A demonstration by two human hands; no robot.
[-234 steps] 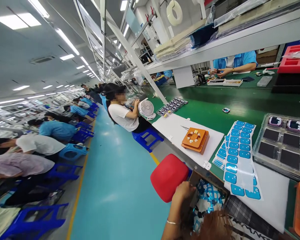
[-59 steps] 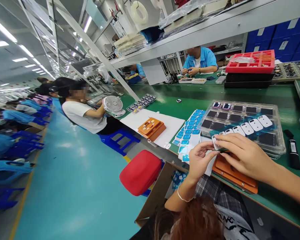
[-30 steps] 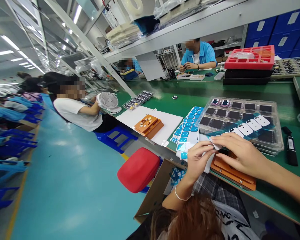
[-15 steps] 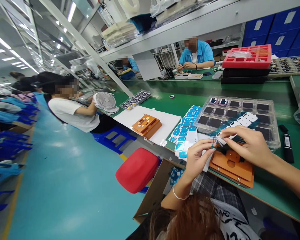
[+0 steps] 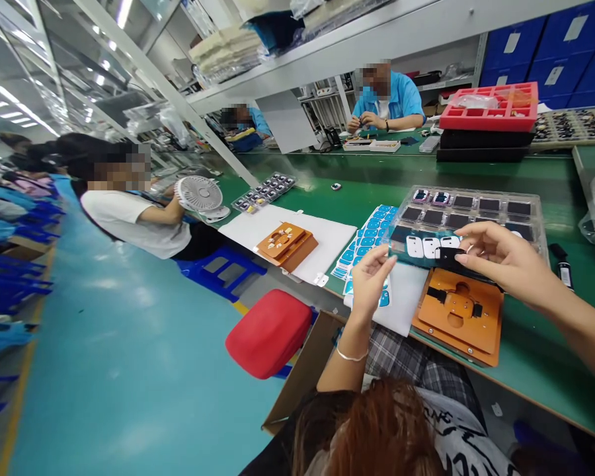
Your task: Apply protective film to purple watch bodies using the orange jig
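Note:
A translucent teal film strip (image 5: 401, 254) carrying white rounded-corner stickers (image 5: 415, 247) is stretched between my hands, above the front of the clear plastic tray. My left hand (image 5: 369, 281) pinches its left end between thumb and fingertips. At its right part, my right hand (image 5: 500, 258) has thumb and fingers closed near a black piece (image 5: 446, 255) that overlaps the stickers. Whether those fingers grip the film, the black piece or both is unclear. Just below the strip sits an orange fixture (image 5: 441, 311) with a round cutout and black inserts.
Dark square parts fill most pockets of the clear tray (image 5: 542, 218). Blue-and-white sticker sheets (image 5: 367, 241) lie to the left, near a second orange fixture (image 5: 287, 244) on white board. A black tube (image 5: 565, 272) stands right. A red stool (image 5: 270, 334) is beside the bench; co-workers sit nearby.
My hands have moved apart, the left one leftward and up. The strip, earlier slanted and bunched at my fingers, now lies flatter between them, uncovering the orange fixture. A black piece now shows over the stickers.

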